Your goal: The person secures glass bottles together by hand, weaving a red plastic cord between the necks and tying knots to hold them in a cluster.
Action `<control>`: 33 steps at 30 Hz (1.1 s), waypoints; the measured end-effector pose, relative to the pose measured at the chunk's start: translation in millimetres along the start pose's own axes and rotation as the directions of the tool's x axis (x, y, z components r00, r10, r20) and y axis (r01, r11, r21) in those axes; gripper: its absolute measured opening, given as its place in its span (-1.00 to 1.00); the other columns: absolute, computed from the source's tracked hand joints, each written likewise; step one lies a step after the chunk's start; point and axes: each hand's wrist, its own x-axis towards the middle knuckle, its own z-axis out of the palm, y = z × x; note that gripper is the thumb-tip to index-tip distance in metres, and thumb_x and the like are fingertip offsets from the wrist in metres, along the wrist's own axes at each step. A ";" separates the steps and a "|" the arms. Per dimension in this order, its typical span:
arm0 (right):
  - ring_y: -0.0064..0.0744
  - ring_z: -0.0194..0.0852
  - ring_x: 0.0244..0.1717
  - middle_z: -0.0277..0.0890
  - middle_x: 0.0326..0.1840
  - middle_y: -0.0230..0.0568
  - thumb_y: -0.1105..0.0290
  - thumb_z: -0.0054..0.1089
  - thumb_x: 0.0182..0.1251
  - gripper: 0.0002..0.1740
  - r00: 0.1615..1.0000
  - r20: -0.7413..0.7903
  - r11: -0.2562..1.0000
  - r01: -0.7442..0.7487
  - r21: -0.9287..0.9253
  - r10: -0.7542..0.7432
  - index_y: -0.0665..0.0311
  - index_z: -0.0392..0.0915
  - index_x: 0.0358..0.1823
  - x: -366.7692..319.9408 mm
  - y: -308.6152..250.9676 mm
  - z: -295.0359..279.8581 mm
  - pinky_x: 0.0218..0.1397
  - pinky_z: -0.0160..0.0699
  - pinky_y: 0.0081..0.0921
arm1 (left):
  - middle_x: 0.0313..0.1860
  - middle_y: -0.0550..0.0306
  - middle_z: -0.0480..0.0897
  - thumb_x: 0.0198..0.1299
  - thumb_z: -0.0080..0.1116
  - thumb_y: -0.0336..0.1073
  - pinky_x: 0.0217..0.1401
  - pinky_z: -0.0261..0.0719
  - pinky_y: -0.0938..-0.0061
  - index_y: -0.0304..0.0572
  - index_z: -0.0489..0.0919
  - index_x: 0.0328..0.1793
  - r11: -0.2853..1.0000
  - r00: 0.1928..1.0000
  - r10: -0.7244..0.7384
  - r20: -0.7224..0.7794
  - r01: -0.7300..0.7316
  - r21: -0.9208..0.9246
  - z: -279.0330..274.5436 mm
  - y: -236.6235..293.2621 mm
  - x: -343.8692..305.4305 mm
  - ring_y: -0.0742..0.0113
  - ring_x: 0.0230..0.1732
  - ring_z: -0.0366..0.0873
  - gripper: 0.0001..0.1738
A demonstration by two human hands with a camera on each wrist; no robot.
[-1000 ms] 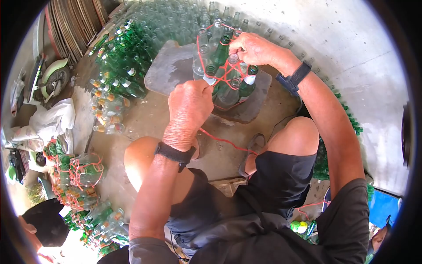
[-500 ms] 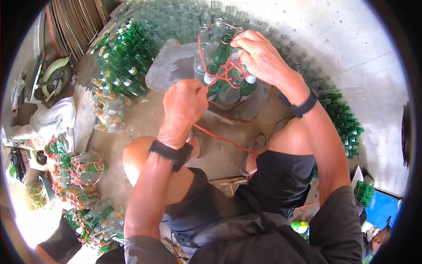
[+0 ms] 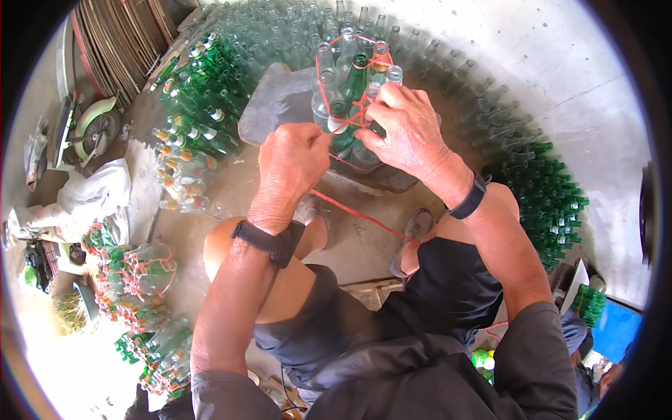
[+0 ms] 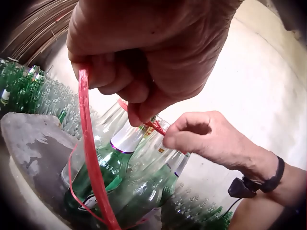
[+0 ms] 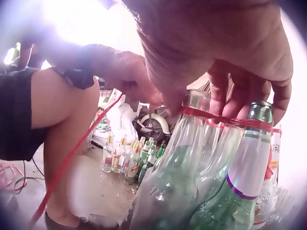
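A bundle of clear and green glass bottles (image 3: 356, 87) stands upright, with red plastic twine (image 3: 323, 91) looped and crossed round the necks. My left hand (image 3: 292, 155) pinches the twine just in front of the bundle; a loose tail (image 4: 91, 153) hangs from that fist. Bent over the front right necks is my right hand (image 3: 413, 129), thumb and fingertips at the twine. In the right wrist view, its fingers (image 5: 235, 91) curl behind a clear bottle neck (image 5: 194, 115) and a green bottle (image 5: 242, 167) with a white label. My right hand hides some bottle tops in the head view.
The bundle stands on a grey slab (image 3: 269, 115). Loose green bottles (image 3: 210, 98) stand at left, clear ones (image 3: 455, 77) along the wall, more green ones (image 3: 549, 203) at right. Tied bundles (image 3: 147, 273) sit at lower left. The twine tail (image 3: 364, 217) crosses the floor between my legs.
My right hand has moved from the right side of the bundle toward me, over its front right bottles. My left hand keeps its pinch on the twine, drawn slightly left.
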 end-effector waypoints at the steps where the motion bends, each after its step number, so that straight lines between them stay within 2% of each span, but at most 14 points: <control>1: -0.24 0.59 -0.01 0.51 -0.10 -0.31 0.18 0.58 0.09 -0.77 0.999 -0.015 1.000 0.029 -0.013 -0.029 0.09 0.74 -0.32 -1.6 -1.9 1.9 0.04 0.41 -0.21 | -0.40 -0.07 0.78 0.29 0.36 -0.22 -0.13 0.71 0.27 -0.20 0.84 -0.14 1.000 1.000 -0.005 -0.004 0.005 -0.011 -0.5 -0.8 0.7 0.11 -0.33 0.80 -0.78; 5: -0.26 0.58 0.00 0.50 -0.11 -0.31 0.20 0.57 0.12 -0.81 1.000 -0.017 0.999 -0.018 0.041 0.018 0.07 0.75 -0.34 -3.2 -3.5 5.0 0.08 0.36 -0.21 | -0.48 -0.01 0.74 0.29 0.36 -0.24 -0.22 0.66 0.33 -0.24 0.84 -0.15 0.999 1.000 -0.021 0.018 0.022 -0.034 -2.8 -7.1 5.0 0.31 -0.43 0.71 -0.78; 8: -0.25 0.58 -0.01 0.50 -0.12 -0.31 0.21 0.56 0.13 -0.82 0.999 -0.034 1.000 0.000 0.029 0.001 0.08 0.76 -0.33 -3.9 -3.3 6.1 0.08 0.37 -0.21 | -0.50 0.02 0.72 0.29 0.36 -0.24 -0.25 0.64 0.33 -0.27 0.83 -0.15 0.998 0.999 -0.024 0.027 0.025 -0.054 -2.9 -9.3 5.6 0.35 -0.46 0.67 -0.77; 15: -0.25 0.58 -0.03 0.47 -0.13 -0.30 0.26 0.54 0.12 -0.85 0.999 -0.047 1.000 -0.017 0.021 0.018 0.08 0.77 -0.31 -3.5 -3.5 7.7 0.09 0.40 -0.21 | -0.52 -0.01 0.72 0.30 0.36 -0.25 -0.25 0.64 0.31 -0.27 0.83 -0.14 0.998 1.000 0.012 -0.007 -0.013 -0.058 -3.4 -10.2 3.4 0.31 -0.47 0.68 -0.78; 17: -0.24 0.58 -0.03 0.47 -0.13 -0.30 0.27 0.54 0.10 -0.84 0.999 -0.047 1.000 -0.027 0.004 0.027 0.07 0.78 -0.30 -4.0 -3.1 7.2 0.10 0.42 -0.21 | -0.30 -0.24 0.77 0.29 0.28 -0.21 -0.03 0.72 0.02 -0.17 0.84 -0.18 0.997 1.000 -0.024 -0.013 0.023 -0.069 -7.5 -1.5 2.6 -0.29 -0.15 0.77 -0.77; 18: -0.23 0.59 -0.02 0.47 -0.13 -0.29 0.26 0.55 0.08 -0.83 0.998 -0.049 0.999 -0.047 0.018 0.048 0.07 0.78 -0.29 -4.0 -2.8 6.8 0.12 0.45 -0.20 | -0.30 -0.24 0.77 0.29 0.28 -0.21 -0.03 0.72 0.02 -0.17 0.84 -0.18 0.998 1.000 -0.016 -0.015 0.015 -0.069 -8.5 0.6 2.9 -0.29 -0.15 0.77 -0.77; 21: -0.20 0.60 -0.01 0.47 -0.13 -0.29 0.26 0.56 0.06 -0.80 0.996 -0.055 0.996 -0.071 0.049 0.074 0.08 0.78 -0.28 -6.2 -2.8 7.5 0.15 0.50 -0.19 | -0.33 -0.22 0.76 0.30 0.29 -0.21 -0.09 0.72 -0.01 -0.14 0.83 -0.20 0.998 0.997 0.056 -0.051 -0.057 -0.018 -10.3 2.8 3.7 -0.29 -0.20 0.76 -0.79; 23: -0.18 0.60 -0.01 0.47 -0.12 -0.28 0.25 0.57 0.04 -0.78 0.995 -0.060 0.995 -0.074 0.064 0.078 0.09 0.78 -0.27 -7.8 -4.0 8.0 0.16 0.51 -0.18 | -0.41 -0.19 0.74 0.31 0.30 -0.22 -0.18 0.70 -0.05 -0.13 0.78 -0.32 0.961 0.957 0.264 -0.119 -0.251 0.116 -11.9 0.6 9.9 -0.30 -0.29 0.75 -0.80; 24: -0.18 0.60 0.01 0.47 -0.12 -0.28 0.26 0.57 0.04 -0.78 0.995 -0.049 0.995 -0.082 0.060 0.085 0.09 0.78 -0.27 -7.2 -4.8 7.9 0.16 0.51 -0.18 | -0.41 -0.19 0.74 0.31 0.30 -0.22 -0.18 0.70 -0.05 -0.13 0.78 -0.32 0.959 0.955 0.270 -0.119 -0.256 0.118 -13.4 2.6 12.9 -0.30 -0.29 0.75 -0.80; 26: -0.17 0.59 0.02 0.47 -0.12 -0.27 0.27 0.57 0.04 -0.78 0.995 -0.043 0.994 -0.091 0.053 0.093 0.09 0.79 -0.28 -6.0 -6.1 6.8 0.16 0.52 -0.17 | -0.45 -0.14 0.72 0.32 0.35 -0.28 -0.26 0.68 0.07 -0.16 0.76 -0.29 0.893 0.912 0.400 -0.095 -0.364 0.265 -16.6 8.0 19.4 -0.21 -0.31 0.74 -0.85; 27: -0.19 0.58 0.01 0.48 -0.12 -0.29 0.29 0.62 0.02 -0.75 0.995 -0.040 0.995 -0.084 0.059 0.087 0.13 0.77 -0.28 -5.8 -6.8 6.3 0.17 0.52 -0.18 | -0.45 -0.14 0.72 0.32 0.35 -0.28 -0.26 0.68 0.07 -0.16 0.76 -0.29 0.891 0.910 0.404 -0.095 -0.368 0.267 -19.1 12.2 23.1 -0.21 -0.31 0.74 -0.85; 30: -0.17 0.57 0.03 0.49 -0.10 -0.27 0.30 0.62 0.01 -0.76 0.996 -0.029 0.994 -0.083 0.067 0.085 0.14 0.77 -0.29 -6.2 -4.9 6.9 0.19 0.52 -0.16 | -0.47 -0.11 0.69 0.31 0.37 -0.29 -0.32 0.66 0.04 -0.15 0.69 -0.33 0.796 0.851 0.524 -0.030 -0.477 0.371 -24.3 18.8 36.8 -0.22 -0.34 0.72 -0.84; 32: -0.13 0.56 0.07 0.49 -0.10 -0.24 0.29 0.58 0.02 -0.79 0.997 -0.014 0.995 -0.081 0.065 0.082 0.12 0.78 -0.30 -7.3 -4.5 7.9 0.20 0.52 -0.14 | -0.46 -0.10 0.69 0.29 0.38 -0.29 -0.34 0.65 0.03 -0.14 0.65 -0.33 0.679 0.743 0.669 0.023 -0.623 0.388 -25.6 16.4 51.3 -0.22 -0.36 0.71 -0.83; 33: -0.12 0.56 0.07 0.49 -0.09 -0.23 0.29 0.58 0.01 -0.79 0.996 -0.040 0.995 -0.071 0.067 0.074 0.13 0.78 -0.31 -7.2 -5.3 8.7 0.21 0.52 -0.14 | -0.43 -0.10 0.70 0.29 0.38 -0.30 -0.34 0.66 0.03 -0.14 0.64 -0.31 0.656 0.729 0.682 0.061 -0.646 0.390 -26.5 18.6 56.3 -0.20 -0.36 0.72 -0.84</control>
